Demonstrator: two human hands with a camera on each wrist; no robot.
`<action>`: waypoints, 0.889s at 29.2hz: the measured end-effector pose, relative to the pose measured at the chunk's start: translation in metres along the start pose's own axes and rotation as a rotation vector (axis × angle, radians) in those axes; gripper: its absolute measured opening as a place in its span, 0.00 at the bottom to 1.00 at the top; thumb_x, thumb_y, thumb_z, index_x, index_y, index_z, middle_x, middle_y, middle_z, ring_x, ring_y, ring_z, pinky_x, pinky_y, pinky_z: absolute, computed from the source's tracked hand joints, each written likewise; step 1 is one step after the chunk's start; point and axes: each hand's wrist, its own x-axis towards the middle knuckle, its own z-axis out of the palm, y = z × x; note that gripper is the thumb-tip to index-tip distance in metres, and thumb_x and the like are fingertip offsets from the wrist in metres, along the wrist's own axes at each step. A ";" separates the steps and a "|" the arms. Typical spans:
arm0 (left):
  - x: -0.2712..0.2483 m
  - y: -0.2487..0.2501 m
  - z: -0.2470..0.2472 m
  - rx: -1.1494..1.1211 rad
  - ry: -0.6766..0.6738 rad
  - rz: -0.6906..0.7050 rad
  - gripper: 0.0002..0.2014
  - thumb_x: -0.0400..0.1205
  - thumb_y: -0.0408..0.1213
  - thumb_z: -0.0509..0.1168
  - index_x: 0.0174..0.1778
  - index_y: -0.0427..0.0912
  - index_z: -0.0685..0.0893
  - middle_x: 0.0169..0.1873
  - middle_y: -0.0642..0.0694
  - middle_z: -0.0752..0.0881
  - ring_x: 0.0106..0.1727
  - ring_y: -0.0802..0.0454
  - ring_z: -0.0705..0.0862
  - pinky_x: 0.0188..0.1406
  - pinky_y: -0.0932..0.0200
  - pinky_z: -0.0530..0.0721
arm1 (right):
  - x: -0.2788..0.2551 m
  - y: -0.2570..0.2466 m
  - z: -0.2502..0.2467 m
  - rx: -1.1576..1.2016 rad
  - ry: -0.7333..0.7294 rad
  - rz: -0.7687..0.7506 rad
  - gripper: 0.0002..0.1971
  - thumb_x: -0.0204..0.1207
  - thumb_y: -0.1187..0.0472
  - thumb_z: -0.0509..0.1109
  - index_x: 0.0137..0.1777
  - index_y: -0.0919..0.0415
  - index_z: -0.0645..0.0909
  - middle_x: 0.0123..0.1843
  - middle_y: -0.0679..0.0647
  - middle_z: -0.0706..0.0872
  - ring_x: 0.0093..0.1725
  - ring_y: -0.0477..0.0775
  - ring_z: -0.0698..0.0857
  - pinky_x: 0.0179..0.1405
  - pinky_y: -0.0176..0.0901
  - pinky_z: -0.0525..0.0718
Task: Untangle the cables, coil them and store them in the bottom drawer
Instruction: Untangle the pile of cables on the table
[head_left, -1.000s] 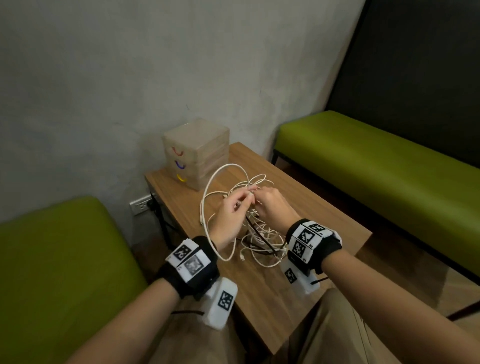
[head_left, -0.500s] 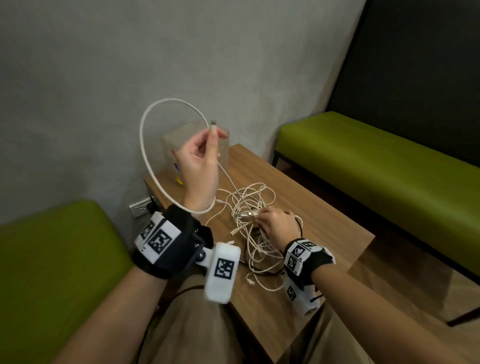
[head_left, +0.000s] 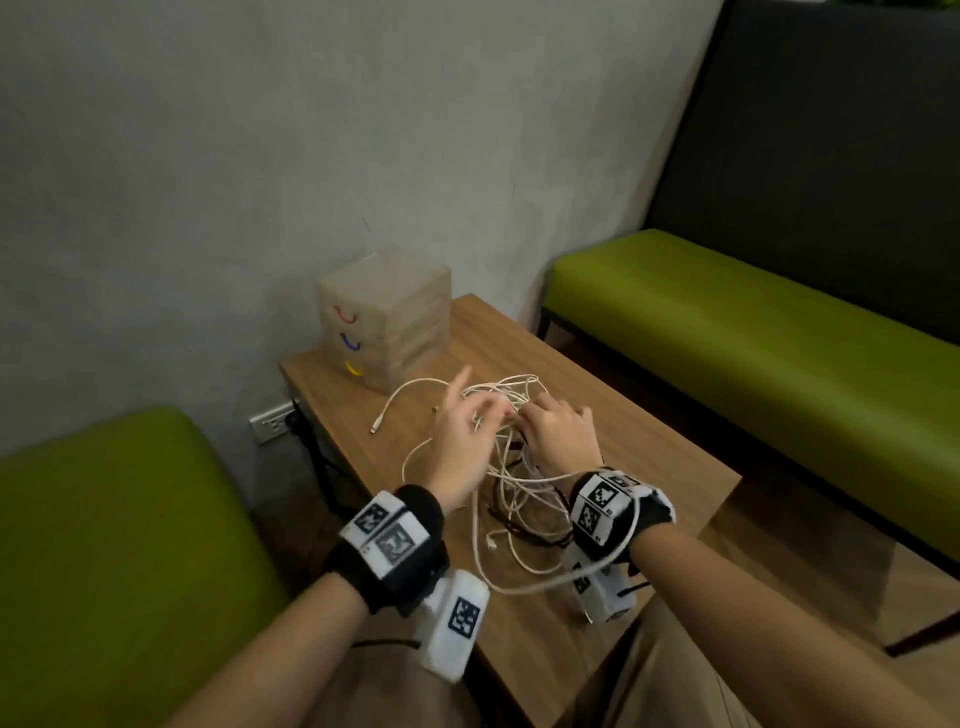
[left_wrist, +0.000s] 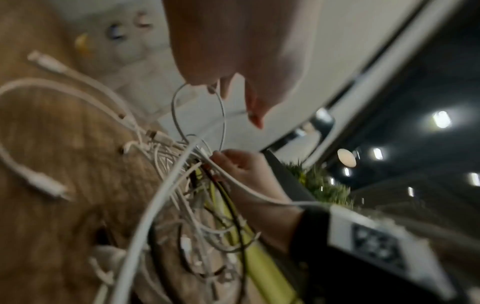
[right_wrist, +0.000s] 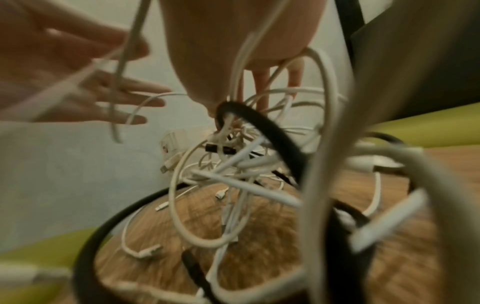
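- Wooden table (head_left: 649, 467): stands against a grey wall (head_left: 260, 156), with a green bench (head_left: 753, 353) on its right and a green seat (head_left: 104, 545) on its left.
- Tangle of cables (head_left: 511, 470): lies on the middle of the table top, mostly white leads with a few black ones threaded through. One long white loop trails toward the near edge, passing just beside the right wristband (head_left: 610, 512).
- Loose white cable end (head_left: 410, 397): runs out of the tangle to the left; its plug rests on the wood, apart from the pile.
- Drawer unit (head_left: 387, 319): translucent, three drawers, at the far left corner of the table by the wall. Handles read red on top, purple in the middle, yellow at the bottom. All three drawers appear closed. The cables lie near it, not touching.
- Left hand (head_left: 462, 441): over the left side of the tangle, motion-blurred. Fingers are spread and mostly straight in the right wrist view; a thin white loop hangs at the fingertips in the left wrist view. No firm grasp is visible.
- Right hand (head_left: 558, 434): on the right side of the tangle, fingers bent down into the pile, pinching white strands at the knot.
- Wall socket (head_left: 271, 426): on the wall, left of the table.
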 end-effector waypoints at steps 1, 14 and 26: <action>0.001 -0.003 0.004 0.199 -0.078 0.043 0.09 0.83 0.43 0.59 0.46 0.45 0.84 0.79 0.49 0.61 0.80 0.50 0.56 0.80 0.45 0.53 | -0.002 -0.001 -0.001 -0.007 0.024 -0.017 0.12 0.83 0.54 0.55 0.57 0.55 0.79 0.59 0.51 0.81 0.59 0.56 0.79 0.58 0.54 0.69; 0.020 -0.007 -0.009 0.479 -0.071 0.468 0.07 0.82 0.29 0.60 0.48 0.33 0.83 0.42 0.46 0.79 0.41 0.50 0.81 0.41 0.73 0.75 | -0.008 0.004 0.006 -0.031 0.002 -0.054 0.12 0.81 0.50 0.61 0.56 0.52 0.82 0.58 0.48 0.85 0.58 0.57 0.80 0.58 0.58 0.68; 0.023 0.041 -0.095 0.261 0.532 0.601 0.08 0.82 0.31 0.61 0.42 0.34 0.85 0.36 0.47 0.84 0.33 0.55 0.79 0.33 0.77 0.72 | -0.004 0.001 0.013 -0.211 -0.089 0.033 0.12 0.78 0.50 0.63 0.58 0.49 0.83 0.62 0.56 0.78 0.67 0.63 0.70 0.70 0.74 0.58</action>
